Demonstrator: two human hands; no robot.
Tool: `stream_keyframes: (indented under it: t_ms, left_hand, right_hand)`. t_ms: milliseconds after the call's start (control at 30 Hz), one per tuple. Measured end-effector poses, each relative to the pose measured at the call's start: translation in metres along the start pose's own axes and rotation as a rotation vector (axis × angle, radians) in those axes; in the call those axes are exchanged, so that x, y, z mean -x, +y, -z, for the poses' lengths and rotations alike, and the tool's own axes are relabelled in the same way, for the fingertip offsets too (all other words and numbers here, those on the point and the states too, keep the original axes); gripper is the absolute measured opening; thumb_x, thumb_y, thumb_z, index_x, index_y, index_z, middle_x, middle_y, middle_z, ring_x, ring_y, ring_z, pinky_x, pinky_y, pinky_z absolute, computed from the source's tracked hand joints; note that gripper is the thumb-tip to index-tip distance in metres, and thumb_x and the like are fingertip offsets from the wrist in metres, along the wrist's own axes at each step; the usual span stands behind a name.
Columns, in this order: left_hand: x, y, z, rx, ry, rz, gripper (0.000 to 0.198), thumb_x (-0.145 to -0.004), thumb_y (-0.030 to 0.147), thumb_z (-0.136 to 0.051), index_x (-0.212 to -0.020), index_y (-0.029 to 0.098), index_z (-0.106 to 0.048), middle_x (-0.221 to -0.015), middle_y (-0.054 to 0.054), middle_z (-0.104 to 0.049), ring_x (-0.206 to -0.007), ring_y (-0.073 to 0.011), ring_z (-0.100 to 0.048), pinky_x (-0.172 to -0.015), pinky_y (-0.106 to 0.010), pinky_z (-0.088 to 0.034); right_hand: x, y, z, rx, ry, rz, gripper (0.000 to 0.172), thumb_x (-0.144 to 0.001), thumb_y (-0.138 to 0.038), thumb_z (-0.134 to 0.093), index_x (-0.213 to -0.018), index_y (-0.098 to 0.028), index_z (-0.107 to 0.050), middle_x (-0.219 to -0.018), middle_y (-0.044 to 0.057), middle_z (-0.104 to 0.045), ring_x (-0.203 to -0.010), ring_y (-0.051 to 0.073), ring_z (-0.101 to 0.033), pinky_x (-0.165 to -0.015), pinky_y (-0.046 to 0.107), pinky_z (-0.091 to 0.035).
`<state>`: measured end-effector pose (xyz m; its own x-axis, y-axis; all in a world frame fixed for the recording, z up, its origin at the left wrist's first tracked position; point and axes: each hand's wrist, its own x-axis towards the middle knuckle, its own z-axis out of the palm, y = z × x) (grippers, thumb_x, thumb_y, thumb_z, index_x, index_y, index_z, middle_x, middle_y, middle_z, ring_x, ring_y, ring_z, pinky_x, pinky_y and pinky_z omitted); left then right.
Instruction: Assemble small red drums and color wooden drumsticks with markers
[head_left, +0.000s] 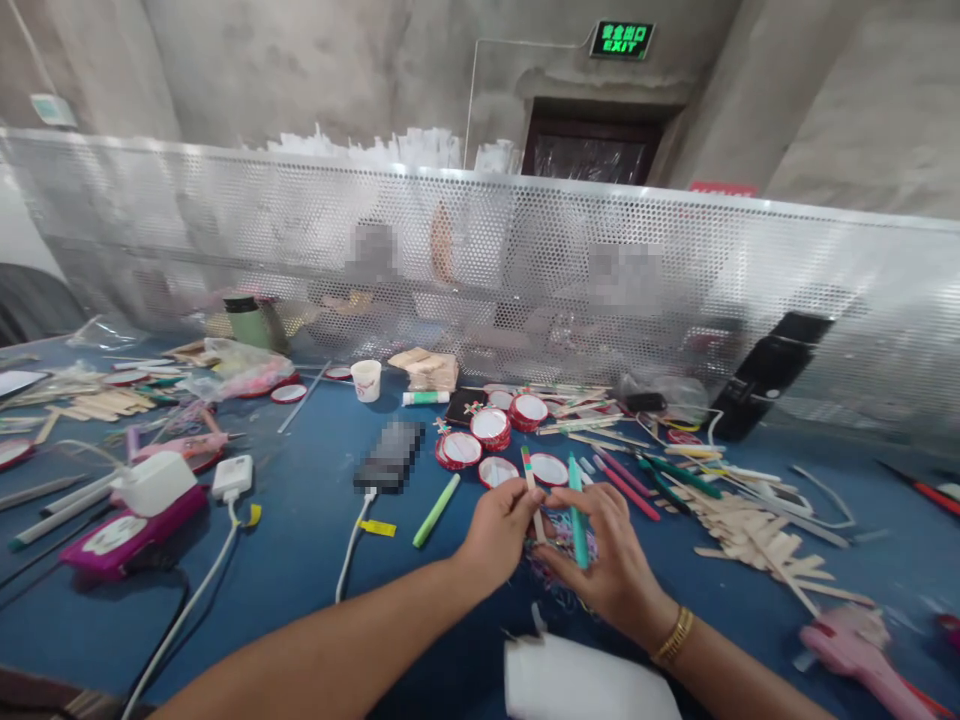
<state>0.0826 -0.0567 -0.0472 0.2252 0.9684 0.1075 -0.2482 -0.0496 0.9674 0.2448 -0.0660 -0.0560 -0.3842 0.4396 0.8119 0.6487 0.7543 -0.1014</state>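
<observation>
My left hand (496, 525) is closed around a wooden craft stick (527, 466) with green and red marks near its upper end. In my right hand (619, 550) is a teal marker (577, 505), held nearly upright beside the stick. The right thumb and fingers are close to the stick's lower part; whether they touch it I cannot tell. Under both hands lies a tangle of thin coloured strands (562, 582), partly hidden. Just beyond the hands are round red-rimmed white discs (459, 449). A light green marker (436, 511) lies left of my left hand.
Loose craft sticks (757, 540) and a pink glue gun (851, 640) lie to the right. A phone (390, 455) with a cable, a purple power strip (135, 535) and a paper cup (367, 381) are left. A perforated metal screen (465, 270) borders the table's back. A white roll (585, 680) is nearest me.
</observation>
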Motion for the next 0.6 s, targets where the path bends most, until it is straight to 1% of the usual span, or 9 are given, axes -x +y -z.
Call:
stream_keyframes:
  t_ms: [67,167,267,333,367,400,467,500,600]
  left_hand:
    - [-0.001,0.002,0.001,-0.001,-0.010,0.021,0.046,-0.072,0.062,-0.069,-0.076,0.018,-0.057,-0.058,0.003,-0.055,-0.052,-0.0116,-0.046,-0.051,-0.024,-0.035]
    - [-0.003,0.005,0.002,-0.023,-0.040,0.033,0.049,-0.068,0.064,-0.072,-0.075,0.017,-0.060,-0.057,0.004,-0.054,-0.049,-0.0097,-0.041,-0.048,-0.023,-0.030]
    - [-0.003,0.008,0.003,-0.056,-0.077,0.025,0.050,-0.068,0.064,-0.072,-0.075,0.016,-0.061,-0.059,0.002,-0.057,-0.048,-0.0088,-0.040,-0.047,-0.022,-0.027]
    - [-0.002,0.009,0.003,-0.081,-0.077,0.019,0.049,-0.071,0.063,-0.071,-0.078,0.016,-0.063,-0.063,0.001,-0.060,-0.049,-0.0084,-0.040,-0.047,-0.022,-0.026]
    - [-0.002,0.009,0.003,-0.100,-0.074,0.012,0.048,-0.072,0.063,-0.070,-0.077,0.016,-0.062,-0.063,0.002,-0.059,-0.050,-0.0084,-0.040,-0.048,-0.022,-0.027]
    - [-0.002,0.009,0.002,-0.128,-0.070,0.000,0.046,-0.073,0.062,-0.070,-0.073,0.016,-0.061,-0.060,0.003,-0.055,-0.049,-0.0082,-0.039,-0.048,-0.022,-0.027]
    - [-0.002,0.009,0.002,-0.191,-0.067,-0.016,0.046,-0.075,0.061,-0.067,-0.068,0.016,-0.058,-0.055,0.005,-0.047,-0.049,-0.0084,-0.037,-0.047,-0.023,-0.027]
    - [-0.002,0.009,0.002,-0.217,-0.064,-0.016,0.047,-0.076,0.061,-0.066,-0.066,0.017,-0.057,-0.054,0.005,-0.046,-0.049,-0.0085,-0.038,-0.047,-0.023,-0.028]
    - [-0.003,0.010,0.001,-0.264,-0.052,0.002,0.048,-0.077,0.064,-0.063,-0.065,0.018,-0.054,-0.055,0.004,-0.048,-0.049,-0.0090,-0.040,-0.046,-0.022,-0.033]
  right_hand:
    - [-0.002,0.000,0.000,-0.009,-0.011,0.009,0.043,-0.088,-0.044,-0.066,-0.122,-0.023,-0.050,-0.101,0.007,-0.069,-0.093,0.026,-0.062,-0.092,0.047,-0.042]
    - [-0.004,0.002,-0.001,-0.029,-0.025,-0.012,0.042,-0.087,-0.042,-0.067,-0.121,-0.024,-0.051,-0.101,0.006,-0.070,-0.091,0.025,-0.063,-0.090,0.046,-0.043]
    - [-0.003,0.005,-0.002,-0.054,-0.017,-0.047,0.051,-0.083,-0.045,-0.072,-0.123,-0.024,-0.049,-0.101,0.006,-0.069,-0.094,0.026,-0.062,-0.093,0.048,-0.042]
    - [-0.003,0.005,0.000,-0.083,0.033,-0.065,0.060,-0.080,-0.049,-0.075,-0.125,-0.022,-0.048,-0.102,0.006,-0.069,-0.096,0.027,-0.061,-0.094,0.049,-0.041]
    - [-0.003,0.004,0.002,-0.108,0.059,-0.080,0.059,-0.080,-0.050,-0.075,-0.124,-0.022,-0.049,-0.101,0.007,-0.068,-0.097,0.027,-0.061,-0.094,0.048,-0.041]
    - [-0.004,0.004,0.005,-0.141,0.079,-0.103,0.052,-0.082,-0.050,-0.072,-0.120,-0.022,-0.051,-0.101,0.006,-0.068,-0.096,0.026,-0.061,-0.093,0.047,-0.042]
    - [-0.005,0.002,0.010,-0.216,0.086,-0.167,0.026,-0.093,-0.045,-0.059,-0.108,-0.023,-0.057,-0.098,0.005,-0.067,-0.093,0.023,-0.061,-0.091,0.045,-0.042]
    - [-0.006,0.002,0.013,-0.252,0.096,-0.197,0.021,-0.097,-0.042,-0.051,-0.104,-0.023,-0.059,-0.096,0.004,-0.067,-0.091,0.022,-0.061,-0.090,0.044,-0.042]
    - [-0.007,0.002,0.017,-0.315,0.143,-0.226,0.030,-0.102,-0.037,-0.036,-0.111,-0.024,-0.061,-0.091,0.004,-0.066,-0.086,0.021,-0.061,-0.087,0.044,-0.042]
